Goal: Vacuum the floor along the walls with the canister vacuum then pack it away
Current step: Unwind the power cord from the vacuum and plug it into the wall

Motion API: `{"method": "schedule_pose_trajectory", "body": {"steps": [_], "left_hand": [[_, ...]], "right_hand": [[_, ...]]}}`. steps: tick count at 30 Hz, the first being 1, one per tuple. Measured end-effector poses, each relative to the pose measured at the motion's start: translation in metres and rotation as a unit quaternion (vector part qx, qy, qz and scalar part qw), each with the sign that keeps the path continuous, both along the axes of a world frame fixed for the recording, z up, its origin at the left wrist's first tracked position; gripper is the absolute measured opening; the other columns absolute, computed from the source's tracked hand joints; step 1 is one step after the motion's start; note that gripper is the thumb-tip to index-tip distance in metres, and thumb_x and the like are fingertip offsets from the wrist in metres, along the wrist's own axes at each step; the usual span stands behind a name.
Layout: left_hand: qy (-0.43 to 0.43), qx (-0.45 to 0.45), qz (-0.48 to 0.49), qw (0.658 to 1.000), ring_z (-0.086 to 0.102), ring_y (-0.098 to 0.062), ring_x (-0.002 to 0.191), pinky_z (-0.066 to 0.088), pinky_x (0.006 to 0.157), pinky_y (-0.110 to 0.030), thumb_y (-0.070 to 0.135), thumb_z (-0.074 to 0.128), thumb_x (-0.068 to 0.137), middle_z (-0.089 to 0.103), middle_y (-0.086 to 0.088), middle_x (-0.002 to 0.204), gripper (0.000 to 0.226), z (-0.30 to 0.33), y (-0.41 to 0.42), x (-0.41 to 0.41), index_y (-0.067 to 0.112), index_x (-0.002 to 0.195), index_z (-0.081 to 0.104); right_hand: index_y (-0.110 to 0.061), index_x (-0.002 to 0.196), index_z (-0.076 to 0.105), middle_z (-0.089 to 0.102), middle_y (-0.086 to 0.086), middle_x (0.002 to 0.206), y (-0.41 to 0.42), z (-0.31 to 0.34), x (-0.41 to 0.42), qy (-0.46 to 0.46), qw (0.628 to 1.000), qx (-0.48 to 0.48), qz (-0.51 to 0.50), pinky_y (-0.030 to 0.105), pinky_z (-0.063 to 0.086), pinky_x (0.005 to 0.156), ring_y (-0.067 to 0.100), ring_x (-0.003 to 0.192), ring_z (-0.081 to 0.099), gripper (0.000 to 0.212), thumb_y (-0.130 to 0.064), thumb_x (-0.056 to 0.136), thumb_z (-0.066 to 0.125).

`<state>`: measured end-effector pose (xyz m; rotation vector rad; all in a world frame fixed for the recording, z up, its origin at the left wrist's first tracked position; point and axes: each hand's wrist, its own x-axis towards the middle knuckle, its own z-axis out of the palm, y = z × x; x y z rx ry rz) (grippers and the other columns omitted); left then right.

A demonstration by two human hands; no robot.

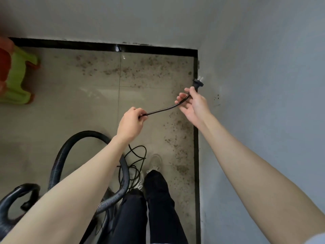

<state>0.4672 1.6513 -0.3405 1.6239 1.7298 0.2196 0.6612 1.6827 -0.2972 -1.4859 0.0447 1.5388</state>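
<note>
A black power cord (163,108) stretches between both my hands. My left hand (131,123) pinches the cord in curled fingers. My right hand (192,104) holds the cord just behind its black plug (197,84), whose metal prongs point up toward the grey wall on the right. The rest of the cord lies in loose loops (136,161) on the floor by my feet. The vacuum's black ribbed hose (70,147) arches at lower left, and the dark canister with its handle (19,196) sits at the bottom left corner.
Tiled floor with dark dirt specks (133,69) along the far wall and right wall. Black skirting (105,47) runs along both walls, meeting in the corner. Stacked green and orange plastic stools (15,74) stand at left. My legs and shoes (154,166) are at bottom centre.
</note>
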Motion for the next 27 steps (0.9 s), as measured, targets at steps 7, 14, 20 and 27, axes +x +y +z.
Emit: {"method": "schedule_pose_trajectory", "body": {"steps": [7, 14, 20, 27], "left_hand": [[0.049, -0.036, -0.016, 0.998, 0.056, -0.031, 0.095, 0.042, 0.079, -0.034, 0.017, 0.060, 0.090, 0.061, -0.013, 0.096, 0.015, -0.053, 0.029, -0.002, 0.010, 0.099, 0.069], [0.048, -0.127, -0.124, 0.983, 0.060, -0.029, 0.098, 0.045, 0.080, -0.031, 0.014, 0.057, 0.092, 0.068, -0.011, 0.103, 0.018, -0.149, 0.058, 0.007, 0.011, 0.108, 0.066], [0.041, -0.183, -0.173, 0.967, 0.057, -0.026, 0.094, 0.039, 0.076, -0.025, 0.014, 0.056, 0.092, 0.067, -0.010, 0.103, 0.020, -0.236, 0.068, 0.030, 0.014, 0.109, 0.067], [-0.142, -0.227, -0.037, 0.963, 0.061, -0.023, 0.083, 0.046, 0.065, -0.015, 0.008, 0.044, 0.098, 0.067, -0.014, 0.100, 0.022, -0.266, 0.081, 0.095, 0.010, 0.106, 0.063]], "right_hand": [[-0.009, 0.091, 0.053, 0.062, 0.009, 0.082, 0.016, -0.062, 0.003, -0.043, 0.997, -0.002, 0.062, 0.031, 0.055, 0.077, 0.019, 0.077, 0.063, 0.014, -0.015, 0.102, 0.047], [-0.012, 0.082, 0.060, 0.063, 0.006, 0.080, 0.022, -0.156, 0.019, -0.147, 0.985, -0.048, 0.076, 0.027, 0.052, 0.074, 0.016, 0.075, 0.060, 0.016, -0.016, 0.097, 0.058], [-0.013, 0.077, 0.066, 0.064, 0.002, 0.073, 0.010, -0.234, 0.038, -0.228, 0.967, -0.096, 0.063, 0.022, 0.050, 0.062, 0.011, 0.062, 0.055, 0.015, -0.018, 0.091, 0.068], [-0.001, 0.090, 0.067, 0.065, 0.008, 0.078, 0.005, -0.270, 0.062, -0.195, 0.975, -0.094, 0.042, 0.023, 0.057, 0.070, 0.012, 0.063, 0.057, 0.005, -0.005, 0.091, 0.065]]}}
